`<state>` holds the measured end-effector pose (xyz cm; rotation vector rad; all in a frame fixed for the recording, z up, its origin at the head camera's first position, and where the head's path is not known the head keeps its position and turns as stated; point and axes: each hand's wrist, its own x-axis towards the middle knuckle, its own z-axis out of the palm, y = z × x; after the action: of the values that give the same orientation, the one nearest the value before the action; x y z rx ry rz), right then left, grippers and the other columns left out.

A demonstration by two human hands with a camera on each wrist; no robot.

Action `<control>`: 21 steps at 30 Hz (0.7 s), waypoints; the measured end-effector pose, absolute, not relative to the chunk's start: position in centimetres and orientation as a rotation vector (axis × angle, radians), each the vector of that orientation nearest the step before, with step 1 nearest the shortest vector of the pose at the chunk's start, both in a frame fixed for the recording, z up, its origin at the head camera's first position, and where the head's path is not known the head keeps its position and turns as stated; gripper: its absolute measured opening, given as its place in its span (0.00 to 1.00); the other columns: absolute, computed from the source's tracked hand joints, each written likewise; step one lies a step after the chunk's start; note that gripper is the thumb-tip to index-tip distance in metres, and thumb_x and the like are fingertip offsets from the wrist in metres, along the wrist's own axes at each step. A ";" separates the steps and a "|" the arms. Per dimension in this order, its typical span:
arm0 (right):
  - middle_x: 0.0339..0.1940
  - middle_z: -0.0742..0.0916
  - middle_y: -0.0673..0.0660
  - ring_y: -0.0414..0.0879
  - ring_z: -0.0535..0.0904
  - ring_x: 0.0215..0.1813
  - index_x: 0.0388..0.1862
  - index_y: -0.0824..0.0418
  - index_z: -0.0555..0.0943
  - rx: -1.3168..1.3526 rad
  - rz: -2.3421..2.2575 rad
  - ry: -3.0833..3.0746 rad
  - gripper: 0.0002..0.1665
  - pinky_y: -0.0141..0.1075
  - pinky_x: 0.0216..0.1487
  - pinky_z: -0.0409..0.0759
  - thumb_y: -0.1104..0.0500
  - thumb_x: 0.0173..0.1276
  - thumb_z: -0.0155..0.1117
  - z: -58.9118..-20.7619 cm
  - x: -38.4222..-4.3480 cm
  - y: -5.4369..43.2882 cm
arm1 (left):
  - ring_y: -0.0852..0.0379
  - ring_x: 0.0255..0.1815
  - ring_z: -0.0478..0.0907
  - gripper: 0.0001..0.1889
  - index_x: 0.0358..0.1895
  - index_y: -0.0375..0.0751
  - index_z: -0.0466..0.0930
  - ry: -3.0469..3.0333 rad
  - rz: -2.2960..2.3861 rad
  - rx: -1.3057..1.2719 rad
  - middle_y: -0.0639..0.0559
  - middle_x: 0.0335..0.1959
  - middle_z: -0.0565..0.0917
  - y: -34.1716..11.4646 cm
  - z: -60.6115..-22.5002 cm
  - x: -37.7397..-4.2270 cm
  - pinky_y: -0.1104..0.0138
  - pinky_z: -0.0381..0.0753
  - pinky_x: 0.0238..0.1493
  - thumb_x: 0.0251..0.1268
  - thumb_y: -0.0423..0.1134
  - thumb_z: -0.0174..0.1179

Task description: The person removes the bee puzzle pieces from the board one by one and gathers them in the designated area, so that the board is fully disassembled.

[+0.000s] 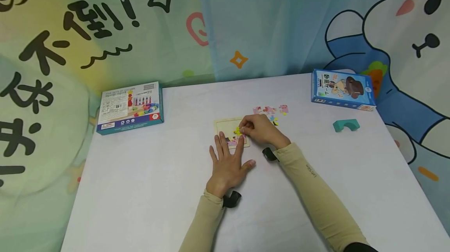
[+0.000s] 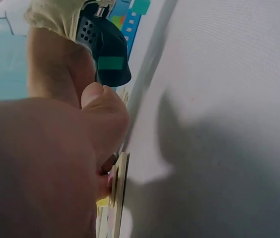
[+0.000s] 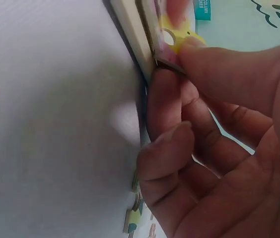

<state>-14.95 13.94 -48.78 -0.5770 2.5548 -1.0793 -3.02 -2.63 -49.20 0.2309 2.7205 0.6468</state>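
Note:
A small pale wooden puzzle tray [image 1: 221, 124] lies on the white table, with pink and dark puzzle pieces [image 1: 232, 141] along its near side. My left hand [image 1: 226, 168] rests with straight, spread fingers over the tray's near edge, fingertips on the pieces. At the tray's right side my right hand [image 1: 261, 129] pinches a yellow puzzle piece [image 3: 183, 37] between thumb and finger, low over the tray. The other right fingers are curled. In the left wrist view the tray [image 2: 122, 181] shows edge-on, and the left hand hides most of it.
Loose pink puzzle pieces [image 1: 270, 109] lie beyond the right hand, with blue and yellow ones partly hidden. A boxed game [image 1: 130, 107] is at the back left, a blue box [image 1: 342, 90] at the back right. A teal arch block [image 1: 346, 124] sits before the blue box.

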 end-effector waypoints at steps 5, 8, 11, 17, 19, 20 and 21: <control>0.34 0.89 0.54 0.44 0.82 0.36 0.43 0.61 0.88 -0.590 -1.058 2.573 0.04 0.39 0.43 0.79 0.62 0.75 0.70 -48.7 -14.9 13.8 | 0.27 0.88 0.27 0.43 0.88 0.56 0.52 2.729 0.608 0.246 0.24 0.86 0.32 -2.8 -48.9 -2.9 0.30 0.38 0.81 0.77 0.66 0.54; 0.34 0.90 0.55 0.44 0.83 0.36 0.43 0.61 0.89 -0.594 -1.055 2.591 0.04 0.39 0.43 0.80 0.62 0.74 0.71 -48.7 -14.9 13.7 | 0.28 0.88 0.28 0.42 0.88 0.57 0.52 2.724 0.573 0.244 0.25 0.86 0.32 -2.8 -48.7 -2.9 0.30 0.39 0.82 0.78 0.66 0.53; 0.33 0.91 0.54 0.44 0.84 0.35 0.42 0.61 0.90 -0.589 -1.062 2.621 0.04 0.40 0.42 0.80 0.63 0.73 0.72 -48.6 -14.7 13.7 | 0.28 0.88 0.28 0.42 0.88 0.58 0.52 2.723 0.534 0.240 0.25 0.86 0.33 -2.8 -48.6 -3.0 0.31 0.41 0.82 0.78 0.66 0.53; 0.29 0.92 0.52 0.42 0.85 0.32 0.38 0.60 0.93 -0.551 -1.090 2.709 0.03 0.39 0.42 0.78 0.63 0.68 0.77 -48.4 -14.5 13.4 | 0.28 0.88 0.31 0.42 0.87 0.59 0.53 2.740 0.481 0.236 0.26 0.87 0.35 -2.7 -48.4 -2.9 0.32 0.44 0.83 0.76 0.67 0.54; 0.28 0.92 0.52 0.41 0.84 0.30 0.37 0.60 0.94 -0.534 -1.093 2.736 0.03 0.40 0.41 0.77 0.62 0.66 0.79 -48.3 -14.5 13.3 | 0.28 0.88 0.31 0.43 0.87 0.60 0.52 2.744 0.463 0.236 0.26 0.87 0.35 -2.6 -48.5 -3.0 0.33 0.44 0.83 0.76 0.67 0.54; 0.28 0.92 0.52 0.42 0.85 0.30 0.37 0.60 0.94 -0.527 -1.097 2.744 0.03 0.40 0.41 0.77 0.62 0.65 0.79 -48.3 -14.5 13.3 | 0.28 0.88 0.31 0.43 0.87 0.60 0.52 2.747 0.457 0.236 0.26 0.87 0.35 -2.6 -48.6 -3.0 0.33 0.44 0.83 0.76 0.67 0.54; 0.28 0.92 0.52 0.42 0.85 0.30 0.37 0.60 0.94 -0.523 -1.101 2.751 0.03 0.41 0.42 0.77 0.62 0.65 0.80 -48.3 -14.4 13.3 | 0.28 0.88 0.32 0.43 0.87 0.60 0.53 2.751 0.450 0.236 0.26 0.87 0.36 -2.6 -48.7 -3.0 0.33 0.45 0.83 0.76 0.67 0.54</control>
<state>-14.41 13.30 -48.26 -0.5233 2.7508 -1.1007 -3.05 -2.60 -48.68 0.2363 2.7508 0.4497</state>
